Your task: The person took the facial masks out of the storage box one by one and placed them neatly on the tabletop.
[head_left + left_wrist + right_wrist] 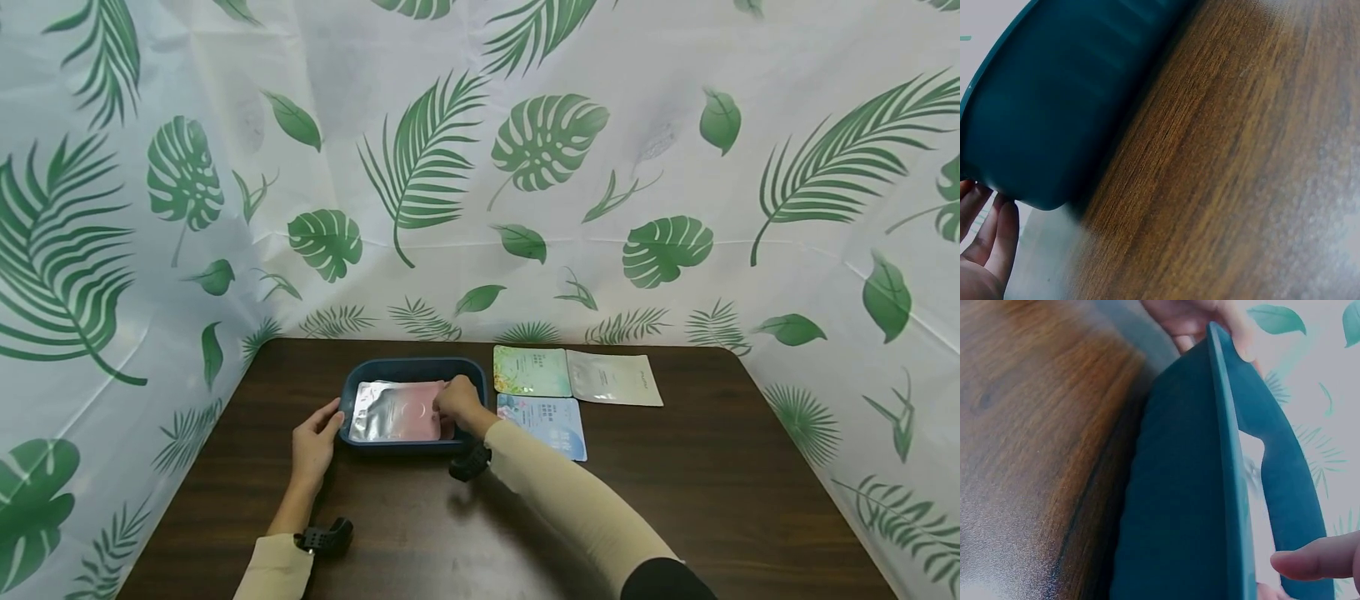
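Note:
A dark blue plastic bin stands on the table, with pink and silver face mask packets lying flat inside. My left hand grips the bin's left end, thumb at the rim; in the left wrist view its fingertips meet the outer wall. Reaching over the bin's right side, my right hand pinches the right edge of the top pink packet. From the right wrist, a fingertip shows beside the packet edge inside the bin.
Right of the bin lie a green packet, a pale silver-white packet and a blue packet, partly under the right forearm. A leaf-print cloth hangs behind the brown wooden table.

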{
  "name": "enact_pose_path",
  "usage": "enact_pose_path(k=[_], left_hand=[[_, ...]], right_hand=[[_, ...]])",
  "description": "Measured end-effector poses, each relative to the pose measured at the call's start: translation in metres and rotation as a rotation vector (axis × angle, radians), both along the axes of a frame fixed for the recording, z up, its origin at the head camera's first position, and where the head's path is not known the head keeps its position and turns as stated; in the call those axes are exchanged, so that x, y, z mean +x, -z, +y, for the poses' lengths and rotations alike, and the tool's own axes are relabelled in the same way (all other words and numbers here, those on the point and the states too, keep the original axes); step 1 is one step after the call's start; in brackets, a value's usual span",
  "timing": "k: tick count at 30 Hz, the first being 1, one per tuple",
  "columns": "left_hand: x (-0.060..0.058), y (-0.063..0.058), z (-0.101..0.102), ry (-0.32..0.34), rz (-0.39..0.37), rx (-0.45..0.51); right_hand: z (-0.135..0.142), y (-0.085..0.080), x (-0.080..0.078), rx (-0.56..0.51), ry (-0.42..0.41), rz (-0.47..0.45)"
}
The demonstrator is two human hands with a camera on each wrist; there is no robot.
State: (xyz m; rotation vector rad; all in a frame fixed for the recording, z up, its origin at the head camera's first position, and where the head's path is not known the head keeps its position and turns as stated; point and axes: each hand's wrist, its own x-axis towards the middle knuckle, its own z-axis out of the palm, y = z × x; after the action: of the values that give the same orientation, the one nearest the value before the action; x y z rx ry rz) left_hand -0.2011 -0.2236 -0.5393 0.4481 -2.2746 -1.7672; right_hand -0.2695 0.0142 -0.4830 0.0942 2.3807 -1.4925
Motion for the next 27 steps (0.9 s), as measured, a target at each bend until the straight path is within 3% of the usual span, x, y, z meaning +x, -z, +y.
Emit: enact_pose_path(k=[5, 12, 16, 27], left_hand=[[0.0001, 0.0012, -0.0004, -0.011, 0.000, -0.011], [0.0001, 0.0009, -0.0004, -0.019, 0.005, -0.010], [0.0002, 0.0008, -0.0005, -0.014, -0.002, -0.008], [0.0015, -0.0014, 0.0001, 0.009, -0.028, 0.000]], right_hand=[[0.0008, 0.0030, 0.0006, -0.042, 0.038, -0.056], [0.0027, 0.0048, 0.0006, -0.007, -0.044, -0.015], [0.0046, 0.0028, 0.0004, -0.017, -0.048, -0.013], [0.0044, 0.0065, -0.0028, -0.038, 0.070, 0.013]])
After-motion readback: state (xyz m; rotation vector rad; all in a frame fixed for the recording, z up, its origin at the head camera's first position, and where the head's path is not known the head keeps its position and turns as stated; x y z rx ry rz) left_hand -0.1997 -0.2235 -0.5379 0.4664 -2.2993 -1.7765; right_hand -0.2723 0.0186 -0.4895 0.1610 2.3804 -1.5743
